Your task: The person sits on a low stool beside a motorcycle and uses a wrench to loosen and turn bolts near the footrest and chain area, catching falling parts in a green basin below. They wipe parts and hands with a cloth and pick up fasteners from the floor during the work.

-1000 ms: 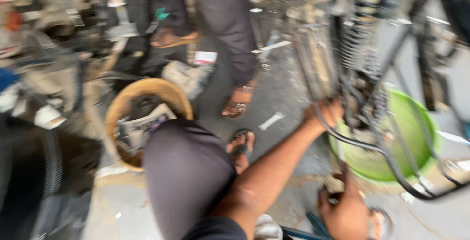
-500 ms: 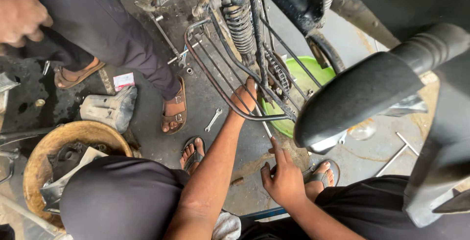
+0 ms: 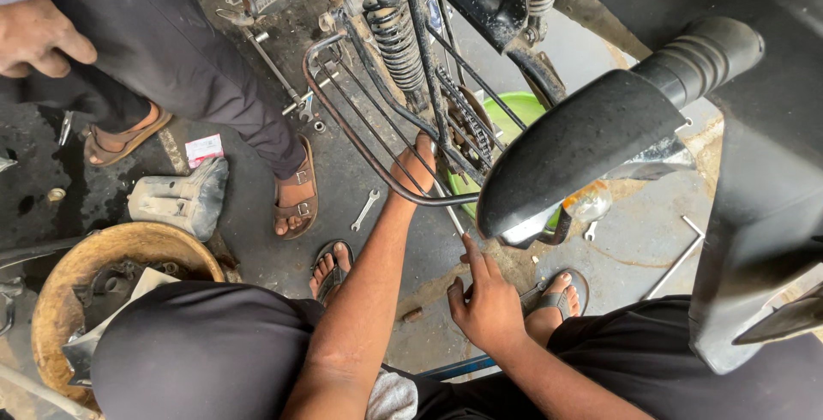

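I squat beside a motorcycle's rear. My left hand (image 3: 415, 165) reaches up and closes around the lower rim of a rusty wire side guard (image 3: 360, 141), next to the shock spring (image 3: 394, 34) and the drive chain (image 3: 467, 120). My right hand (image 3: 484, 300) hovers low between my knees with fingers apart and the index finger pointing up toward the underside of the black rear mudguard (image 3: 591, 141). It holds nothing that I can see. A thin pale rod (image 3: 452, 213) runs just above it.
A green basin (image 3: 507, 111) sits under the wheel. A small spanner (image 3: 365, 209) lies on the wet concrete. A round rusty pan (image 3: 60, 274) of parts is at lower left. Another person stands at upper left, sandalled foot (image 3: 296, 199) close, hand (image 3: 34, 39) hanging.
The view swung from blurred to steady on the bike's rear. My left hand stays on the wire guard. My right hand has risen a little off the floor.
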